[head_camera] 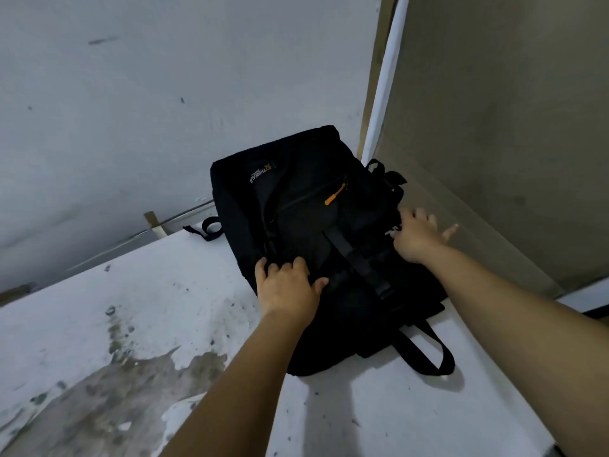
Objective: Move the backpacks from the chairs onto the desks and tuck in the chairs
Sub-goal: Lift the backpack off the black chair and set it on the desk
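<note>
The backpack point(316, 225) lies on the desk point(164, 308) in the corner, left hand point(286, 285) gripping its side, right hand point(418, 235) resting spread against it (chairs unseen, tucking presumably outstanding).

White surface point(99, 308) with black backpack point(313, 225) lying flat in the far corner.
Worn and stained brown at the near left edge, speckled with dark marks; carries backpack straps trailing on both sides.
</note>
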